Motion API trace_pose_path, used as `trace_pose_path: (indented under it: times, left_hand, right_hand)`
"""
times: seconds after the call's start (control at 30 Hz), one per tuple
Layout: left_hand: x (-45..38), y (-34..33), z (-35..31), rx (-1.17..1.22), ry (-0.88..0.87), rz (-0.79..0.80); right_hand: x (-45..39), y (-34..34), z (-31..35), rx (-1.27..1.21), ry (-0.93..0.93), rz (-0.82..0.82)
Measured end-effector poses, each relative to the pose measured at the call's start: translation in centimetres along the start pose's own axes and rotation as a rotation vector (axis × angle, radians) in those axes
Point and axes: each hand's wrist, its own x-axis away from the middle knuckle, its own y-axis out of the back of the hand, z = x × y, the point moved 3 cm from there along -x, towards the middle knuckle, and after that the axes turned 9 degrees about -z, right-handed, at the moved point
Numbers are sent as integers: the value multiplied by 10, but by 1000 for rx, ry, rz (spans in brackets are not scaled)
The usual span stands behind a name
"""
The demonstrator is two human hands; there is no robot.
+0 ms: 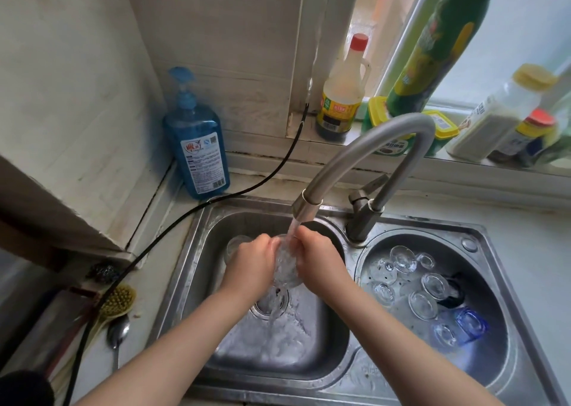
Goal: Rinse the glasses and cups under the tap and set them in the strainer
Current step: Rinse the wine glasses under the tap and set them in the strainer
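A clear glass (286, 266) is held upright between my left hand (251, 262) and my right hand (319, 262), over the left sink basin (197, 269). Water runs from the grey tap (364, 155) into the glass and spills down toward the drain (272, 305). Another clear glass (235, 245) stands in the basin behind my left hand, partly hidden. The round strainer (491, 353) in the right basin holds several upturned clear glasses (403, 259) and a blue glass (471, 325).
A blue soap pump bottle (197, 140) stands at the back left corner. A black cable (216, 201) crosses the counter. A brush (116, 305) and spoon (117, 334) lie left of the sink. Sauce bottles (341, 96) and jars line the windowsill.
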Motion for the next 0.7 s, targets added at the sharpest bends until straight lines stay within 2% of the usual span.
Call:
trace_pose_path:
  times: [0.07,0.13,0.2,0.27,0.33,0.43,0.6,0.67,0.7]
  left_hand:
    - [5,-7,4,250,261,35]
    - [17,-20,3,459,520,141]
    - [25,-28,-1,531,576,157]
    - [27,-30,-1,500,526,92]
    - [22,-31,5,416,475,68]
    - [13,-29,15,262,362,165]
    - [5,-24,8,-149,51,306]
    - [4,-23,7,-198,6,290]
    - [3,-23,8,-196,0,269]
  right_hand:
    - [3,-4,-6,-146,-157,-83]
    - [8,-10,-13,-269,-337,-163]
    - [16,-17,-15,-384,-495,-238]
    - [23,-22,-13,-516,-563,-222]
    - [21,-24,-15,-440,-473,-162]
    - [5,-15,-25,-22,-245,-61]
    - [-10,-13,-9,453,340,207]
    - [-10,-18,-6,505,418,269]
    - [-11,-20,-9,478,382,280]
